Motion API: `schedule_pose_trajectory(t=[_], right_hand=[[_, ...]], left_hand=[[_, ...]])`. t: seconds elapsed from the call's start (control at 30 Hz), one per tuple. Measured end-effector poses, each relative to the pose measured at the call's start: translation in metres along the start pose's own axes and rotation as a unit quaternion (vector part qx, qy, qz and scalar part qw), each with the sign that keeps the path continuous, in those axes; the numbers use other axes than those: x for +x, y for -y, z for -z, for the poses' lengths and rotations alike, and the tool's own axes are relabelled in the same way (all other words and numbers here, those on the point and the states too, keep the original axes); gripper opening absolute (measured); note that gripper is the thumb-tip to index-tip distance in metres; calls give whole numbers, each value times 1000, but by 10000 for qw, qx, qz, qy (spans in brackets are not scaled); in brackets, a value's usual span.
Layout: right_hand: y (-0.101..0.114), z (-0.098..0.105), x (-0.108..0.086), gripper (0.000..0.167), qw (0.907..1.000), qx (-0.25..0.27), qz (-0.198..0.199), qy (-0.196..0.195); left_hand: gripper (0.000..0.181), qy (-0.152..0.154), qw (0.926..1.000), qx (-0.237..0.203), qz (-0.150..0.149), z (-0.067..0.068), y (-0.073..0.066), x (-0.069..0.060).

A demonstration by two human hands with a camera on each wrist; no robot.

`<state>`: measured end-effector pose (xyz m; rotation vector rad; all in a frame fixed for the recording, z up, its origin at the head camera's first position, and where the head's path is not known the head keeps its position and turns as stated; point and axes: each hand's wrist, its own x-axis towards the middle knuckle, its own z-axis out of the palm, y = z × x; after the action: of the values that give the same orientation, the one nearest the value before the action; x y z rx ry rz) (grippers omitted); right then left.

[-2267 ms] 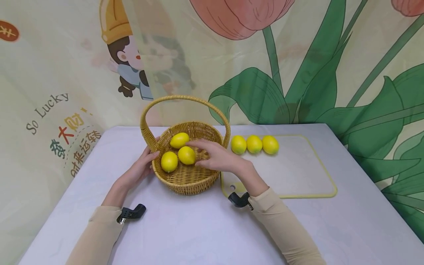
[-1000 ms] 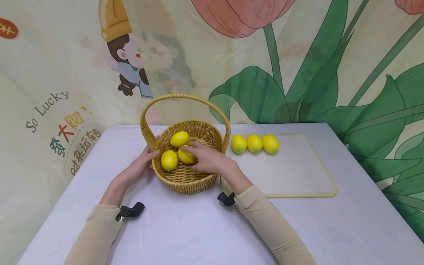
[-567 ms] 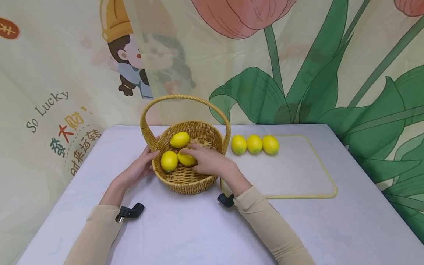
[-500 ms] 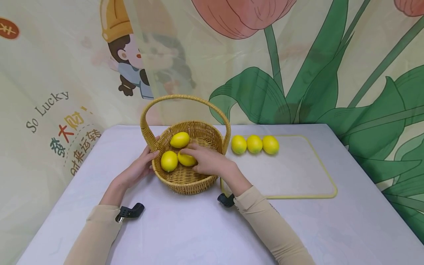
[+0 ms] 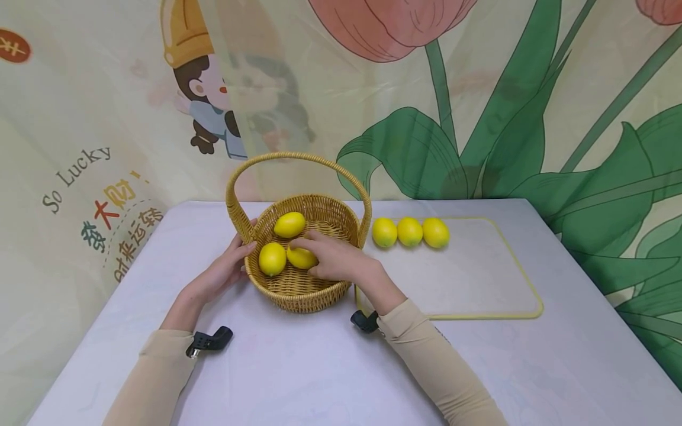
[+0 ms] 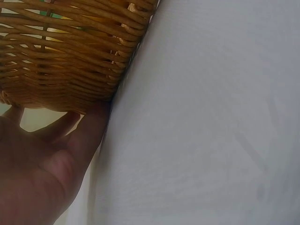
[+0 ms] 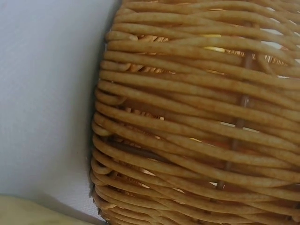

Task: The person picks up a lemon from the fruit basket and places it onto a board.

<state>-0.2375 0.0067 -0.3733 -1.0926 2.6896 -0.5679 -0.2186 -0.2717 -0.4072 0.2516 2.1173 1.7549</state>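
A round wicker basket [image 5: 298,302] with a tall arched handle stands on the table. Inside lie three lemons: a rear lemon [image 5: 289,225], a left lemon [image 5: 272,259] and a middle lemon [image 5: 301,257]. My right hand [image 5: 338,255] reaches over the basket's right side, thumb and fingers round the middle lemon; its palm side is hidden. At the left, my left hand [image 5: 221,269] holds the basket's side by the handle's base. In the left wrist view its fingers press the woven wall from outside. The right wrist view shows only the basket's outer weave.
Right of the basket lies a pale cutting board [image 5: 458,278] with a yellow edge, partly behind my right forearm. A row of three lemons [image 5: 409,231] sits along its far edge. A printed cloth backdrop [image 5: 405,136] hangs behind the white-covered table [image 5: 277,367].
My right hand has moved left and down onto the middle lemon, closing its fingers round it. That lemon has shifted very slightly. My left hand and the basket have stayed put.
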Motion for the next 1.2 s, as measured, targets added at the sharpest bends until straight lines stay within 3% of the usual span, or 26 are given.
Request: schedule_pose_trajectory(t=[0.8,1.2], right_hand=[[3,1,-3,51,9999,-50,53,155],[5,2,-4,59,9972,-524,-528,-61]], left_hand=[[65,-31,10000,55,12,0,-1,-2],[66,-18,10000,35,-59,0,-3,-3]])
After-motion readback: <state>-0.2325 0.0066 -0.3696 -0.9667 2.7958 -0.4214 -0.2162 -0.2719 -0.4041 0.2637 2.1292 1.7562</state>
